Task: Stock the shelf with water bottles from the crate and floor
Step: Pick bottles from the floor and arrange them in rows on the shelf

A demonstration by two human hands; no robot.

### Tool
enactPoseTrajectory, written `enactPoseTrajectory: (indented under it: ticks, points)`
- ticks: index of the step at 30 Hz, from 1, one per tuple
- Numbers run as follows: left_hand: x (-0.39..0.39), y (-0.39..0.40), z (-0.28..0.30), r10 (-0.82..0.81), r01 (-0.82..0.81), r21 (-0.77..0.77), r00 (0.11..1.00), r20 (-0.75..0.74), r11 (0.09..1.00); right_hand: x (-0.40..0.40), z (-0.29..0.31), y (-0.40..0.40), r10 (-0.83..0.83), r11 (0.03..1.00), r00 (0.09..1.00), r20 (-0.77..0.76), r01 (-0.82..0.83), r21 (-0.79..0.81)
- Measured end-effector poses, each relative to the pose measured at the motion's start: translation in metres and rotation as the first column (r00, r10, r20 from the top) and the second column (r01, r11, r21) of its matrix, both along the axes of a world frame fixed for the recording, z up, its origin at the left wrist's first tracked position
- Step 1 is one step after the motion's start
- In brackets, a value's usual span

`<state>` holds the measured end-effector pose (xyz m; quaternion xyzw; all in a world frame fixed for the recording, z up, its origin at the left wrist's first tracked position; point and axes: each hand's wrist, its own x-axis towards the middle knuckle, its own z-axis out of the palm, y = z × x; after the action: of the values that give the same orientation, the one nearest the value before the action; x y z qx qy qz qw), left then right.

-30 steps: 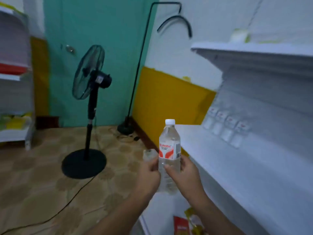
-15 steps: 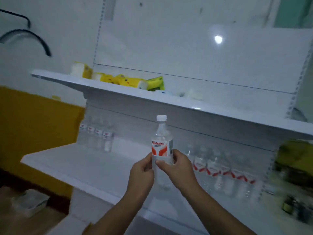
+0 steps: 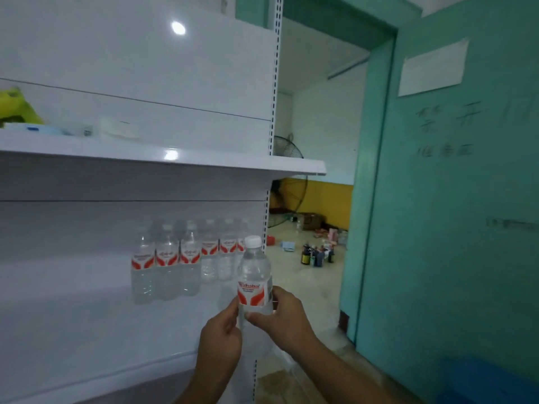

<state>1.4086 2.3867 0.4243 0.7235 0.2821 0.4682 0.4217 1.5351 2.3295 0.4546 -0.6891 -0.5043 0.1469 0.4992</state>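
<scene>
I hold a clear water bottle (image 3: pixel 253 275) with a white cap and red-and-white label upright in both hands. My left hand (image 3: pixel 218 339) grips its lower left side and my right hand (image 3: pixel 281 317) grips its lower right side. The bottle hovers in front of the right end of the white lower shelf (image 3: pixel 73 316). Several matching bottles (image 3: pixel 175 258) stand in rows at the back right of that shelf.
An upper shelf (image 3: pixel 163 158) carries green and pale packets. To the right an open doorway shows a floor with small dark bottles (image 3: pixel 316 255), boxes and a fan (image 3: pixel 287 185). A teal door (image 3: pixel 452 199) with a paper notice stands at right, a blue object (image 3: pixel 490 380) below it.
My view has swung right along the shelving, from the fan corner to the shelf's right end and doorway. Both hands have kept hold of the same bottle.
</scene>
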Motion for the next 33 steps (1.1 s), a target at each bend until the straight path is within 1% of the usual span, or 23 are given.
enactPoseTrajectory:
  ticks: [5,8,11,12,14,16,17,18,20,21,22,23,24,26,27,30,31,33]
  points:
    - [0.017,0.004,-0.004,-0.012,0.014,0.034,0.999,-0.049,0.999,0.016,-0.01,-0.002,-0.038,0.999,0.999,0.001,0.038,0.031]
    - [0.013,0.023,-0.006,0.011,-0.005,0.07,0.996,-0.086,0.998,0.014,-0.013,0.019,-0.023,0.999,1.0,-0.02,0.024,0.039]
    - [0.005,0.05,-0.008,0.034,-0.027,0.056,0.993,-0.113,0.998,0.01,-0.016,0.051,0.003,0.998,1.0,-0.011,-0.002,0.059]
    - [0.002,0.059,-0.009,0.033,-0.026,0.055,0.991,-0.133,0.998,0.01,-0.018,0.063,0.009,0.998,1.0,-0.01,-0.008,0.069]
    - [-0.004,0.078,-0.013,0.014,-0.004,0.046,0.973,-0.229,0.999,0.012,-0.026,0.087,0.012,0.997,1.0,-0.005,-0.011,0.07]
    - [-0.008,0.099,-0.023,0.005,0.015,0.045,0.914,-0.406,0.999,0.016,-0.034,0.112,0.008,0.998,1.0,0.006,-0.008,0.065]
    - [-0.009,0.109,-0.031,0.022,0.009,0.06,0.862,-0.506,0.998,0.02,-0.037,0.125,0.002,0.998,1.0,-0.004,-0.002,0.065]
    - [-0.008,0.12,-0.043,0.055,0.013,0.105,0.791,-0.609,0.994,0.023,-0.039,0.139,-0.004,0.998,1.0,-0.025,0.005,0.062]
    - [-0.007,0.137,-0.058,0.115,0.047,0.195,0.664,-0.739,0.98,0.031,-0.041,0.168,0.004,0.999,0.998,-0.063,-0.001,0.049]
    - [-0.006,0.142,-0.063,0.155,0.044,0.24,0.645,-0.748,0.97,0.034,-0.041,0.183,0.017,0.999,0.998,-0.061,-0.014,0.046]
    - [-0.003,0.148,-0.07,0.229,0.034,0.333,0.657,-0.718,0.942,0.037,-0.042,0.199,0.028,0.999,0.998,-0.053,-0.026,0.042]
    - [-0.002,0.153,-0.075,0.296,0.005,0.414,0.691,-0.66,0.91,0.04,-0.042,0.214,0.035,0.999,0.998,-0.048,-0.033,0.042]
    - [-0.001,0.156,-0.075,0.327,-0.009,0.449,0.699,-0.636,0.893,0.043,-0.042,0.229,0.038,0.999,0.998,-0.047,-0.036,0.041]
    - [-0.002,0.16,-0.08,0.212,0.053,0.337,0.682,-0.699,0.94,0.048,-0.042,0.256,0.045,0.999,0.998,-0.052,-0.043,0.032]
    - [-0.003,0.16,-0.082,0.159,0.082,0.277,0.653,-0.741,0.957,0.049,-0.041,0.269,0.053,0.998,0.997,-0.055,-0.051,0.027]
    - [-0.003,0.161,-0.086,0.159,0.099,0.301,0.672,-0.724,0.948,0.052,-0.043,0.299,0.058,0.998,0.997,-0.059,-0.058,0.012]
    - [-0.003,0.162,-0.086,0.174,0.065,0.299,0.691,-0.702,0.952,0.052,-0.045,0.306,0.056,0.998,0.996,-0.067,-0.055,0.019]
    - [-0.003,0.162,-0.085,0.262,0.032,0.401,0.709,-0.655,0.915,0.053,-0.049,0.315,0.048,0.998,0.997,-0.068,-0.046,0.035]
